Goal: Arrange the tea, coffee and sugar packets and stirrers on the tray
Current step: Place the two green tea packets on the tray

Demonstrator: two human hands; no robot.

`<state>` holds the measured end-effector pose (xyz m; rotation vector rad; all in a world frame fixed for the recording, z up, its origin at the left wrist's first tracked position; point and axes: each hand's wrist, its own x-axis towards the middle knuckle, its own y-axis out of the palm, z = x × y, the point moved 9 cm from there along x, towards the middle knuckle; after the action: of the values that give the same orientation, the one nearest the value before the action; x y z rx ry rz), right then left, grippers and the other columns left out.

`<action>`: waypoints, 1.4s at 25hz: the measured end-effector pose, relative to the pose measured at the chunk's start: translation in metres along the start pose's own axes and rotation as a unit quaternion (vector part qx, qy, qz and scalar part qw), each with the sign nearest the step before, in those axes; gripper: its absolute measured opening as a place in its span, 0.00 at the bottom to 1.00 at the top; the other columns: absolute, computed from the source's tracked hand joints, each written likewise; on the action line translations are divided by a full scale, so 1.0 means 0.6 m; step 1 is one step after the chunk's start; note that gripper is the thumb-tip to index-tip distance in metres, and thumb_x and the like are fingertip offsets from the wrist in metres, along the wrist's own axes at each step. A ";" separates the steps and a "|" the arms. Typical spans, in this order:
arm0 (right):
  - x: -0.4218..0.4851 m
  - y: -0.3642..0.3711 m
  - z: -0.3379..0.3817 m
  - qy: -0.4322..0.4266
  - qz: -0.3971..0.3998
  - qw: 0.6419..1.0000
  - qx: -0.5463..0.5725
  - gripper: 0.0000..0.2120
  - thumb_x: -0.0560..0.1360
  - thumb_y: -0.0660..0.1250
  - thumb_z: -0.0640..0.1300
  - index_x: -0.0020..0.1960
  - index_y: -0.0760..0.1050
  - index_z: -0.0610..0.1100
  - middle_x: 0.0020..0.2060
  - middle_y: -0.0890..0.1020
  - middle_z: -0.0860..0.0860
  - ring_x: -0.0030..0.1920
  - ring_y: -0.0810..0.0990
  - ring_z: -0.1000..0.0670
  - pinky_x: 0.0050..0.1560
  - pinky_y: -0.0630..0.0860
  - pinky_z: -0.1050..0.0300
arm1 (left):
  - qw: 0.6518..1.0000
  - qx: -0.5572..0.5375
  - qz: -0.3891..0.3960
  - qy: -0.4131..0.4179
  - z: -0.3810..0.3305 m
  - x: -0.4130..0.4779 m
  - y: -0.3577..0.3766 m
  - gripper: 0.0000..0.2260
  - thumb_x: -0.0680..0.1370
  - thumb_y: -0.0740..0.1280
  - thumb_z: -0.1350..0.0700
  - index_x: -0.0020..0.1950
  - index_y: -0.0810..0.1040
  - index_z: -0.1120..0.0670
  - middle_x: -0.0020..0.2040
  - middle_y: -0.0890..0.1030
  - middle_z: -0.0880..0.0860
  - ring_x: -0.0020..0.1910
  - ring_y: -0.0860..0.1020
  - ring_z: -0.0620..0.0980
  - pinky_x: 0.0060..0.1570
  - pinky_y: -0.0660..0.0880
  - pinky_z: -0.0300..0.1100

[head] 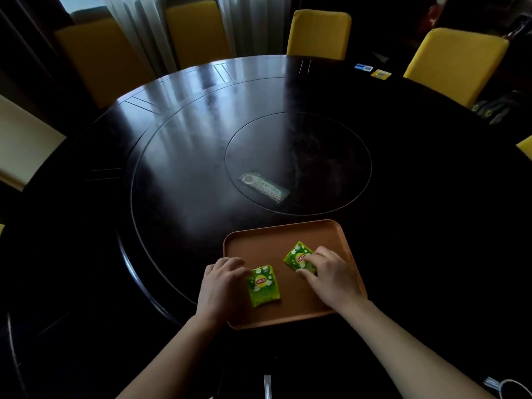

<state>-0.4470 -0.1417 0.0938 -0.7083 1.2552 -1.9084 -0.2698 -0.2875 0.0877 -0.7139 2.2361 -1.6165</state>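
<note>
On the tray's near-left part, my left hand [223,286] rests with its fingers curled onto the left edge of one green tea packet [263,285]; I am pressing or pinching it lightly rather than lifting it, and it lies flat, its long axis running near to far with a slight tilt. To its right, a strip of bare orange tray [259,240] separates it from the second green tea packet [299,257], which sits a little farther away and is turned on a diagonal. My right hand [331,275] covers that packet's right corner, fingertips closed down on it. Squaring the pair calls for rotating the right one, I judge. Far beyond the tray, on the dark table [178,133], lies a long clear-wrapped packet [263,187], roughly level between both hands, slightly nearer my right.
</note>
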 end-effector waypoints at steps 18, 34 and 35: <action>0.009 0.039 0.029 -0.004 0.046 0.997 -0.065 0.17 0.71 0.74 0.51 0.58 0.81 0.48 0.50 0.78 0.48 0.50 0.76 0.45 0.47 0.76 0.49 | 0.984 0.119 0.126 0.037 -0.032 0.006 0.060 0.20 0.75 0.62 0.46 0.66 0.79 0.46 0.66 0.80 0.58 0.65 0.78 0.61 0.60 0.76 0.55; 0.038 0.046 0.031 -0.006 0.036 0.998 -0.041 0.16 0.71 0.74 0.48 0.58 0.81 0.50 0.50 0.77 0.50 0.49 0.75 0.46 0.46 0.76 0.49 | 0.993 0.082 0.069 0.054 -0.036 0.033 0.055 0.15 0.73 0.63 0.48 0.55 0.83 0.48 0.61 0.82 0.55 0.61 0.80 0.59 0.60 0.76 0.52; 0.040 0.047 0.032 -0.005 0.033 0.999 -0.037 0.17 0.70 0.75 0.49 0.59 0.81 0.50 0.50 0.77 0.50 0.49 0.75 0.46 0.46 0.76 0.49 | 0.995 0.070 0.064 0.043 -0.029 0.034 0.051 0.14 0.73 0.63 0.49 0.54 0.84 0.49 0.61 0.82 0.56 0.61 0.80 0.60 0.60 0.76 0.53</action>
<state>-0.4386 -0.1784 0.0762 -0.7043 1.3335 -1.8102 -0.3022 -0.2769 0.0659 -0.4626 2.1515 -1.7487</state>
